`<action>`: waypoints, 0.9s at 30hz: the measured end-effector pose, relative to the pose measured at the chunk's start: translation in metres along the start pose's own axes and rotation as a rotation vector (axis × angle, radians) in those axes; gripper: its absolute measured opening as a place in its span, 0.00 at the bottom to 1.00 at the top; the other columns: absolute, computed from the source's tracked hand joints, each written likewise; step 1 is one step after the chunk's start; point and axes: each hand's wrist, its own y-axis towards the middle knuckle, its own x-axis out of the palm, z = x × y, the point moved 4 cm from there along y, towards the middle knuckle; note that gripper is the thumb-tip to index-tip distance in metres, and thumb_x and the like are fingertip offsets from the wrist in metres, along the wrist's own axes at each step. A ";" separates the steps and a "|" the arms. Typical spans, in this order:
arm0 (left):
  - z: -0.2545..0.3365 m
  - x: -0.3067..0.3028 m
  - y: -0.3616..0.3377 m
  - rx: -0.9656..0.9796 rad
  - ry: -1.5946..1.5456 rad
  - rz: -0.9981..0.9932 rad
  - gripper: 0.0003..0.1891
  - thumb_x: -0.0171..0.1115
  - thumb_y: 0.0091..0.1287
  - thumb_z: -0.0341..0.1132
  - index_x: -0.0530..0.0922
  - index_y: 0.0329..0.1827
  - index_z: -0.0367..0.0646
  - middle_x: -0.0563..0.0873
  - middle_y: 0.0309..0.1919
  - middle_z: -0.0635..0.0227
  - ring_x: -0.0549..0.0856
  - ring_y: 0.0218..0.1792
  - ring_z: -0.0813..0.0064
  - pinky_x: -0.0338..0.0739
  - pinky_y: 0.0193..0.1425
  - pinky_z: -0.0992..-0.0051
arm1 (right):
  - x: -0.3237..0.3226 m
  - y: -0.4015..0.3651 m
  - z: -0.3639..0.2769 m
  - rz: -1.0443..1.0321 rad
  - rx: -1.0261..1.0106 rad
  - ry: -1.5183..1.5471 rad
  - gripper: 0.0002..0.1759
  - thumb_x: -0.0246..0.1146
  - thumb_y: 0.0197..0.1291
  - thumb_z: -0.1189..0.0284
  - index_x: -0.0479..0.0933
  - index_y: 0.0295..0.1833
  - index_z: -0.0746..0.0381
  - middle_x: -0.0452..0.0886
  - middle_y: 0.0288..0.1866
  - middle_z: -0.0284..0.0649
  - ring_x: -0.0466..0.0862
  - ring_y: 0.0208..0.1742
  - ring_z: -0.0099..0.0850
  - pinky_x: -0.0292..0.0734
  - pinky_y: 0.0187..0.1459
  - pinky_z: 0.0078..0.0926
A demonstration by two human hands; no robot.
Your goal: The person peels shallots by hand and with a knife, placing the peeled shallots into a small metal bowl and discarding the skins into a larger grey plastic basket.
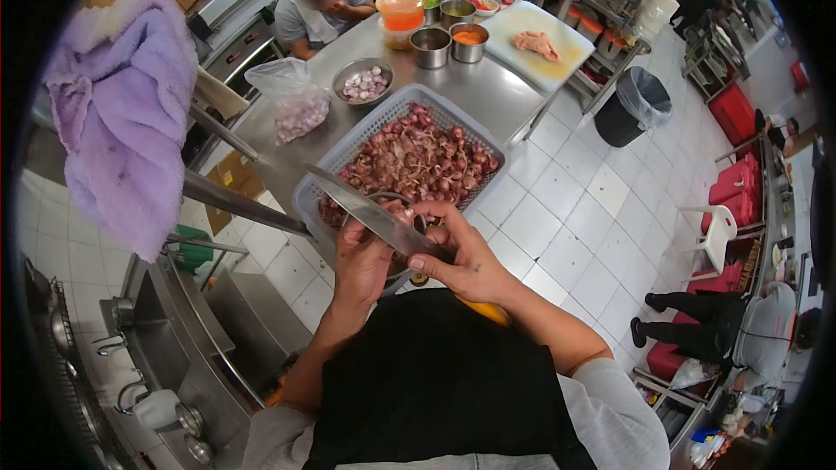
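Note:
My right hand (466, 263) is wrapped round the handle end of a wide knife (370, 213), whose blade points up and to the left. Close by on the left, my left hand (360, 263) is closed round something small that the blade mostly hides. Both hands are over a metal bowl (396, 278) at the near edge of a grey plastic basket (318, 157). Many small red shallots (418, 152) fill the basket. Behind it, a steel bowl (364, 81) holds peeled shallots, beside a clear plastic bag (300, 109) of more.
A steel table (261, 126) carries sauce containers and a cutting board (522, 26) with raw meat (535, 44). A purple towel (122, 113) hangs at left. One person (326, 4) sits behind the table; another (749, 331) stands at right. A black bin (629, 109) is on the floor.

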 end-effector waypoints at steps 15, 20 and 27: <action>-0.004 0.005 -0.017 0.084 -0.002 -0.049 0.14 0.61 0.69 0.23 0.78 0.56 0.33 0.85 0.50 0.62 0.84 0.52 0.71 0.78 0.61 0.71 | -0.001 0.009 0.016 0.024 -0.040 -0.054 0.19 0.66 0.66 0.77 0.61 0.53 0.59 0.81 0.43 0.36 0.77 0.44 0.18 0.72 0.44 0.20; 0.005 -0.001 -0.026 0.141 0.416 -0.017 0.15 0.62 0.70 0.26 0.77 0.57 0.28 0.86 0.50 0.59 0.85 0.51 0.74 0.78 0.59 0.74 | 0.000 0.013 0.022 -0.016 0.012 0.013 0.18 0.65 0.67 0.76 0.61 0.52 0.59 0.80 0.44 0.35 0.77 0.44 0.18 0.72 0.45 0.21; 0.012 -0.001 -0.022 0.073 0.089 -0.001 0.14 0.58 0.72 0.26 0.76 0.58 0.30 0.84 0.52 0.57 0.85 0.51 0.70 0.78 0.60 0.71 | 0.005 0.016 0.014 -0.049 0.025 0.131 0.16 0.64 0.66 0.78 0.64 0.52 0.61 0.82 0.42 0.36 0.80 0.42 0.18 0.75 0.44 0.17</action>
